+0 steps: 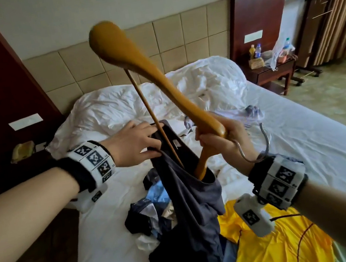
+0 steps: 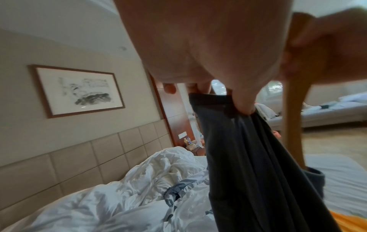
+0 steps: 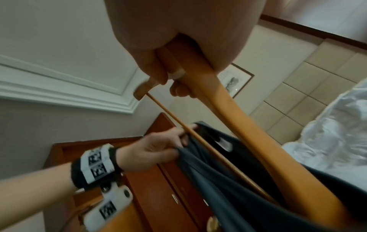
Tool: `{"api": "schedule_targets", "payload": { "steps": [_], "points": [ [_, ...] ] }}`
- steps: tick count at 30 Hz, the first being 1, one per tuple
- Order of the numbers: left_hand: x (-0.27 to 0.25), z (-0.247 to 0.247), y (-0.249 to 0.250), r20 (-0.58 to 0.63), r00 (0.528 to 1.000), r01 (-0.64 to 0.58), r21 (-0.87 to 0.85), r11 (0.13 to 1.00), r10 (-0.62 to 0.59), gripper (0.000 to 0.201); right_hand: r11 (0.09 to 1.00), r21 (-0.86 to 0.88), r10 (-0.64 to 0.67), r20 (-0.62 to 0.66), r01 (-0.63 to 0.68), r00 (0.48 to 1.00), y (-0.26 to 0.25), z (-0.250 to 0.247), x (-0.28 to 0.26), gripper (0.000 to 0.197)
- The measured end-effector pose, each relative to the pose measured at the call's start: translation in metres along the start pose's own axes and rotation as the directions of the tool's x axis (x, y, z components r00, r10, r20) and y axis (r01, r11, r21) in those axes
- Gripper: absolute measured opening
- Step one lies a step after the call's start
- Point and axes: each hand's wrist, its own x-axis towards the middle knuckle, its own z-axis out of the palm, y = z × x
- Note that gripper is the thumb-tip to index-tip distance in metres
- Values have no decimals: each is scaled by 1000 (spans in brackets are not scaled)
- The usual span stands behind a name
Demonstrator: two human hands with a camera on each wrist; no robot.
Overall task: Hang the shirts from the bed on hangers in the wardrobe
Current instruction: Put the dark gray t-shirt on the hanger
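The right hand (image 1: 217, 139) is wrapped tight around the middle of a wooden hanger (image 1: 148, 71), just above its metal hook (image 1: 260, 150), which curls down past the wrist. The hanger stands nearly on end: one broad, rounded shoulder points up and far, the other has gone down into the neck opening of a dark grey shirt (image 1: 192, 196). The left hand (image 1: 138, 145) pinches the collar edge between thumb and fingers and lifts it, holding the opening wide; the hanger's thin crossbar passes just beside those fingers.

The step in hand looks like threading the hanger into the shirt. To do it well, the lower shoulder should slide fully into one sleeve side first; then the hanger can be tipped level so the upper shoulder slips under the collar. The left hand should keep the neckline stretched without letting the crossbar snag the fabric.

The hanger is smooth, varnished, honey-coloured wood with swollen paddle-like ends. The shirt is soft, limp knit that drapes in long folds down to the white bed (image 1: 305, 131), where a glossy yellow shirt (image 1: 279, 250) and a crumpled heap of blue and dark clothes (image 1: 153, 209) wait on the near side.
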Motion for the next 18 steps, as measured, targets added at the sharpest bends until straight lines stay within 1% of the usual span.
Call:
{"api": "schedule_targets", "payload": {
  "steps": [2, 4, 5, 6, 8, 9, 10, 12, 14, 15, 18],
  "points": [
    [-11, 2, -17, -52, 998, 42, -63, 997, -45, 63, 996, -3, 89, 74, -89, 993, 18, 0, -9, 16],
    [-26, 1, -31, -132, 987, 72, -108, 992, -86, 73, 984, -34, 178, 154, -174, 972, 36, -7, -18, 22],
    [-34, 2, -36, -120, 987, 97, -94, 991, -108, 74, 978, -75, 207, 182, -196, 961, 44, -12, -23, 30],
    [-41, 5, -40, -75, 989, 127, -42, 991, -130, 71, 971, -112, 228, 202, -209, 952, 50, -17, -27, 39],
    [-53, 17, -44, 40, 985, 166, 55, 985, -169, 60, 960, -110, 276, 234, -256, 932, 57, -25, -32, 58],
    [-57, 25, -45, 58, 983, 172, 69, 983, -176, 56, 955, -91, 295, 255, -281, 921, 58, -29, -34, 64],
    [-61, 31, -46, 42, 983, 174, 66, 983, -177, 54, 950, -87, 311, 285, -298, 907, 60, -33, -35, 67],
    [-68, 42, -51, -42, 988, 153, 70, 986, -150, 53, 939, -147, 345, 350, -312, 871, 61, -40, -37, 68],
    [-73, 45, -57, -101, 988, 120, 49, 992, -115, 59, 921, -201, 388, 383, -335, 838, 61, -47, -38, 67],
    [-74, 43, -58, -92, 990, 110, 24, 994, -107, 62, 916, -211, 399, 388, -342, 831, 60, -48, -39, 67],
    [-71, 38, -59, 20, 990, 142, -13, 990, -142, 68, 902, -220, 430, 382, -371, 818, 61, -50, -38, 66]
  ]
}}
